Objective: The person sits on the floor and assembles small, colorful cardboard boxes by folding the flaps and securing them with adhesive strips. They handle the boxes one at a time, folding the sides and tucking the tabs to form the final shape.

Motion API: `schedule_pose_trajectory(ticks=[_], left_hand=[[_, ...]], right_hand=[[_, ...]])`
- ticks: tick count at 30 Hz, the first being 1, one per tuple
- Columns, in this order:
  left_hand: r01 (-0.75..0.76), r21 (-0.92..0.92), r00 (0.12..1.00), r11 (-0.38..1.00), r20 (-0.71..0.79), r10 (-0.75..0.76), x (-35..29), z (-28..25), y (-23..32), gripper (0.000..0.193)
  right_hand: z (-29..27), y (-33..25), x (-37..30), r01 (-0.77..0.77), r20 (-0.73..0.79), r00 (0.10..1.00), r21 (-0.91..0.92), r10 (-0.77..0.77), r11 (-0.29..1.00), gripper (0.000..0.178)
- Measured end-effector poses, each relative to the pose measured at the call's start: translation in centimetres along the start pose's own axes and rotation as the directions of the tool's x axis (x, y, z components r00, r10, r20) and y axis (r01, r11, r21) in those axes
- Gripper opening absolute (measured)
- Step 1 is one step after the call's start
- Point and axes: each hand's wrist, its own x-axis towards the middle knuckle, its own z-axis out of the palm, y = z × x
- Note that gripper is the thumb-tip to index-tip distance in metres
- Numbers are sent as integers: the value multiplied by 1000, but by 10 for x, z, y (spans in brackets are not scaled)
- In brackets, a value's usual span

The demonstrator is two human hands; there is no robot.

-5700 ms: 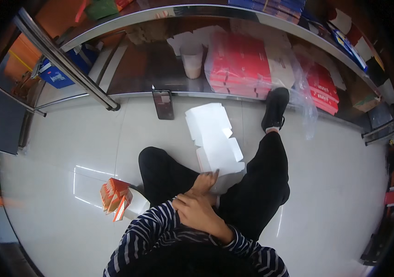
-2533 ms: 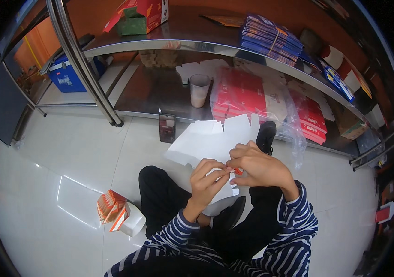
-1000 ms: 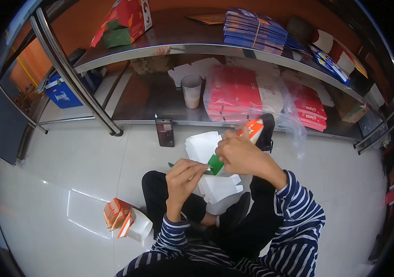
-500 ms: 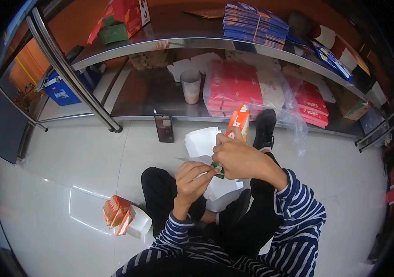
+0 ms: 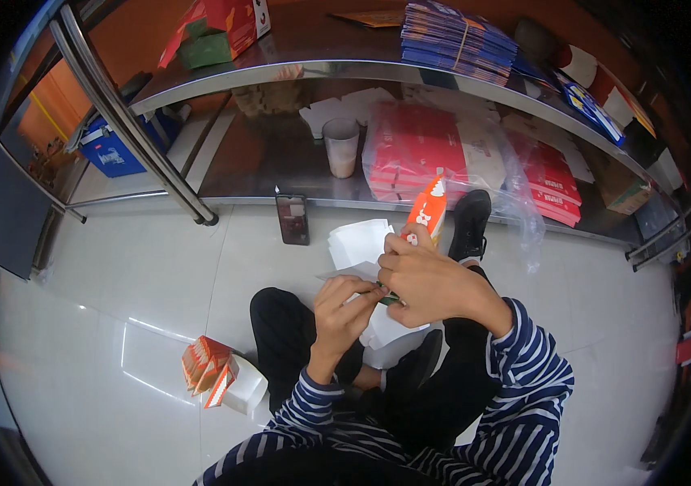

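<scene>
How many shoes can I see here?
2. The right shoe is near the lower shelf, beyond the right hand; the left shoe is closer to the body, blending into the black trousers. No others show.

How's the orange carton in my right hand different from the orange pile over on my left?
The orange carton is one piece; the orange pile is several pieces bunched together. The carton is in your right hand, which hides part of it, while the pile sits off to the left, touched by neither hand. Both are orange with white markings.
</scene>
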Motion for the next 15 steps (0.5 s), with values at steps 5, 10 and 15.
schedule_pose_trajectory(ticks=[5,10,15], left_hand=[[295,-162,956,942,65,-288,2,-4,8,21],[413,-143,907,899,155,-392,-5,-6,3,48],[268,155,930,951,215,-298,15,-31,2,62]], right_hand=[[7,1,-2,30,-45,999,-13,-31,999,17],[5,-2,1,68,3,998,-68,-68,995,17],[-3,5,-4,-81,104,991,-2,81,997,14]])
